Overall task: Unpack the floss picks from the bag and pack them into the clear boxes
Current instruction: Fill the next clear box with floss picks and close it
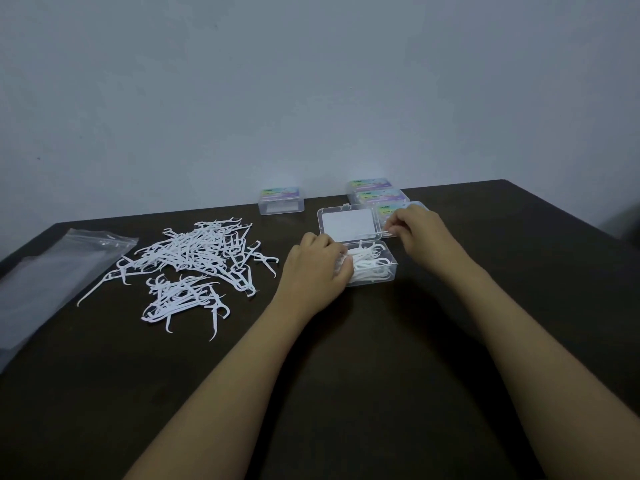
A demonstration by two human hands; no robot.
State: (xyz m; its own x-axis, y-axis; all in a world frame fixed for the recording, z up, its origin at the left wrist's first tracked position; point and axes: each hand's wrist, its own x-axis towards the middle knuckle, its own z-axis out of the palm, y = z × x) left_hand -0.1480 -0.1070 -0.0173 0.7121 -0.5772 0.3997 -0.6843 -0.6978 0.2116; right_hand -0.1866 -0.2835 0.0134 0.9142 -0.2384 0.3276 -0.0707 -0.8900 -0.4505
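Observation:
An open clear box sits mid-table with its lid flipped back and white floss picks inside. My left hand rests curled against the box's left end, fingers on the picks in it. My right hand hovers over the box's far right corner, pinching the tip of a single floss pick that lies across the lid hinge. A loose heap of white floss picks lies on the table to the left. The clear zip bag lies flat at the far left.
One closed clear box with a colourful label stands at the back near the wall. Several more labelled boxes are grouped behind my right hand. The dark table ends at the wall behind and falls off at the right.

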